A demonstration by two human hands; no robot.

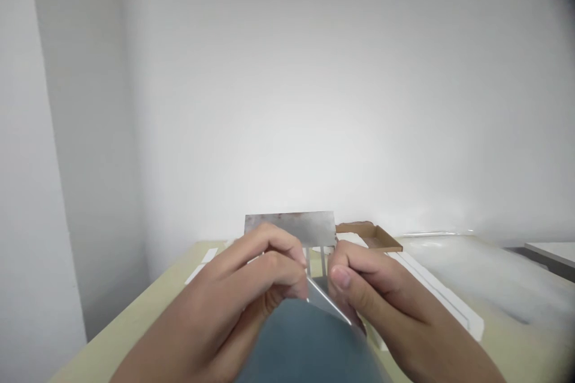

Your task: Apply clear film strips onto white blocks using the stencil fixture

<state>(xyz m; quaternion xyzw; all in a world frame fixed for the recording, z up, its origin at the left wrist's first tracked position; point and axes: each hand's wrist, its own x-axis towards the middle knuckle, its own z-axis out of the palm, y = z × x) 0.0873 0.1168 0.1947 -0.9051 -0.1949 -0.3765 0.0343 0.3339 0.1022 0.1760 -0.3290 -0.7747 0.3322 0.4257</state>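
Both my hands are raised close to the camera over a pale table (pixel 135 323). My left hand (pixel 242 287) pinches the upper edge of a flat grey-blue sheet or pouch (pixel 305 341) with a shiny, clear-looking flap. My right hand (pixel 372 293) pinches the same edge from the right, thumb on top. The fingertips of the two hands almost meet. Just behind them stands a grey metal plate (pixel 291 226) on thin legs.
A shallow brown cardboard tray (pixel 372 236) lies behind my right hand. Long white strips (pixel 444 299) lie along the table on the right, and a small white strip (pixel 202 266) on the left. A white wall stands close behind.
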